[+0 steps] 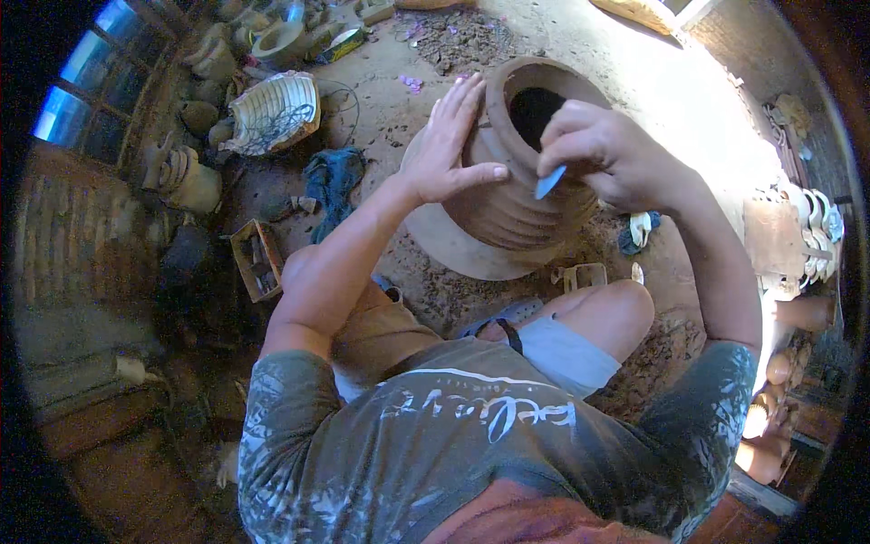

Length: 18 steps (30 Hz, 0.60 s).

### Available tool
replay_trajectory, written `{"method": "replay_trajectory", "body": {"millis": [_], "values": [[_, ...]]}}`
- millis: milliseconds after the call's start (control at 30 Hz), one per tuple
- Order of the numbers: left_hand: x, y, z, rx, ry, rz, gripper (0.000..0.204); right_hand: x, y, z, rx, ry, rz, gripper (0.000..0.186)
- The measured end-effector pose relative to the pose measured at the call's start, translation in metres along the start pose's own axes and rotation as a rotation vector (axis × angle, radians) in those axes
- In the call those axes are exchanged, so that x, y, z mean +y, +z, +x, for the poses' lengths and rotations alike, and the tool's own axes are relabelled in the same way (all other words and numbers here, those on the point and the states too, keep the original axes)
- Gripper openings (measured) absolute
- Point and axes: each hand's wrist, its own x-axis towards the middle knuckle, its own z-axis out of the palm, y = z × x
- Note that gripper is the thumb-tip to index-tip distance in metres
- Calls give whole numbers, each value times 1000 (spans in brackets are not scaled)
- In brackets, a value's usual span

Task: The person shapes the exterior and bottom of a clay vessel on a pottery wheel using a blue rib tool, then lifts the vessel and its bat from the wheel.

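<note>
A brown clay pot with horizontal ridges and a wide dark mouth stands on a round flat disc in front of me. My left hand rests along the left side of the pot's neck and shoulder, fingers stretched out and thumb reaching right. My right hand is bent at the right side of the rim, pinching a small flat blue tool against the pot's shoulder just below the lip.
Stacked pottery, a pale ribbed piece, a dark blue cloth and a wooden box are at left. Clay crumbs lie around. Dark cloth with pale material is right of the pot; more pots line the right wall.
</note>
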Motion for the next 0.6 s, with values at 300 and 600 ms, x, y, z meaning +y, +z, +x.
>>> {"method": "replay_trajectory", "body": {"millis": [300,600], "values": [[69,34,-29,100,-234,294,137,69,24,69,488,117,-307,22],[-3,2,-8,5,89,83,126,20,34,52,255,-136,-103,26]]}}
